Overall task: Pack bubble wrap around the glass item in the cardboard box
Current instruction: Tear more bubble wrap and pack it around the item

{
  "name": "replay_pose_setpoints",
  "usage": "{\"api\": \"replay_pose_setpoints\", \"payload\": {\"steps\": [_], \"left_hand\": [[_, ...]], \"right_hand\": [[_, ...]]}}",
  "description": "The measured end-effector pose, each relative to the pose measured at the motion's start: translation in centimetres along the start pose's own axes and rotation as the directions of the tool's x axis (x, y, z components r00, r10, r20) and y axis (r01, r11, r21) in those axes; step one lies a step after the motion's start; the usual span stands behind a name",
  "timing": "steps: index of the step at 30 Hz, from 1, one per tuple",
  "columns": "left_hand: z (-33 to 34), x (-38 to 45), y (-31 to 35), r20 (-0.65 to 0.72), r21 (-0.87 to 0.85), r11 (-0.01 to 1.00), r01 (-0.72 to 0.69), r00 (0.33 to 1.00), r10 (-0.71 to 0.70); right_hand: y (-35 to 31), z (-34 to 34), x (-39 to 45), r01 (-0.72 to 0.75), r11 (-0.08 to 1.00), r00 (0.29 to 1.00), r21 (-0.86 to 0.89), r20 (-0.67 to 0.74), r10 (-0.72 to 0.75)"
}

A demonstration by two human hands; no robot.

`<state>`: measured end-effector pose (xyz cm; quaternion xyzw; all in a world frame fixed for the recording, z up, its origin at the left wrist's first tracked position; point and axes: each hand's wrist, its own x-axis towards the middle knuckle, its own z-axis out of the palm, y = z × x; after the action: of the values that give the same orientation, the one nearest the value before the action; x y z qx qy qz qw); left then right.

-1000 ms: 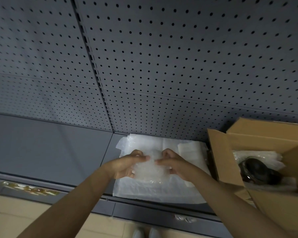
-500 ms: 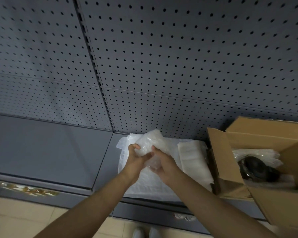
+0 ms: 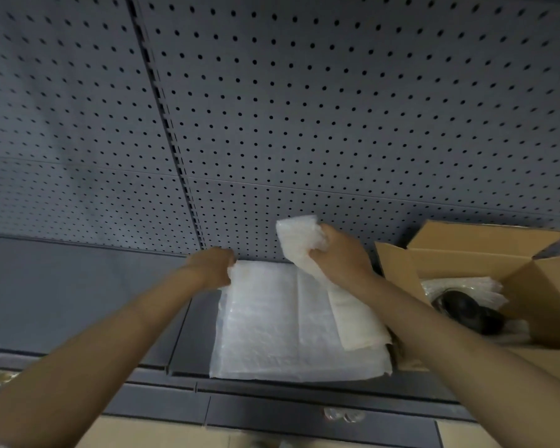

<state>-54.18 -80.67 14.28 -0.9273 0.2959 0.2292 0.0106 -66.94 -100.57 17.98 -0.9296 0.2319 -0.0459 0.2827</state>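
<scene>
A stack of white bubble wrap sheets (image 3: 282,331) lies flat on the grey shelf. My right hand (image 3: 340,257) is shut on a crumpled wad of bubble wrap (image 3: 299,240), lifted above the stack's far right corner. My left hand (image 3: 212,265) pinches the stack's far left corner. To the right stands an open cardboard box (image 3: 398,279). Inside it a dark glass item (image 3: 463,310) rests on bubble wrap (image 3: 466,284); the box's right flap hides part of the inside.
A grey pegboard wall (image 3: 304,124) rises right behind the shelf (image 3: 78,292). The shelf's front rail (image 3: 304,412) runs along the bottom, with tan floor (image 3: 143,434) below it. A folded cream sheet (image 3: 356,321) lies on the stack's right side.
My hands have parted. The right one has carried the crumpled wad up and to the right, toward the box. The left one has moved left onto the stack's corner.
</scene>
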Motion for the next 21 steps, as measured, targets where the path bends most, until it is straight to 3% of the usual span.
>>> {"api": "replay_pose_setpoints", "payload": {"steps": [4,9,14,21], "left_hand": [[-1.9,0.7,2.2,-0.069,0.196,0.981,-0.001,0.998,0.015],[-3.3,0.9,5.5,-0.152,0.228,0.973,-0.021,0.987,0.057],[-4.3,0.1,8.7,-0.168,0.215,0.976,-0.035,0.983,0.073],[-5.1,-0.8,16.4,-0.207,0.223,0.975,-0.008,0.977,0.055]], "right_hand": [[-0.6,-3.6,0.4,0.172,0.961,0.984,-0.216,0.082,-0.157],[-0.2,-7.2,1.1,0.291,0.897,0.953,-0.334,0.187,-0.24],[2.3,-10.9,0.7,0.253,0.904,0.964,-0.346,0.168,-0.205],[10.8,-17.3,-1.2,0.173,0.933,0.983,-0.317,0.112,-0.144]]}}
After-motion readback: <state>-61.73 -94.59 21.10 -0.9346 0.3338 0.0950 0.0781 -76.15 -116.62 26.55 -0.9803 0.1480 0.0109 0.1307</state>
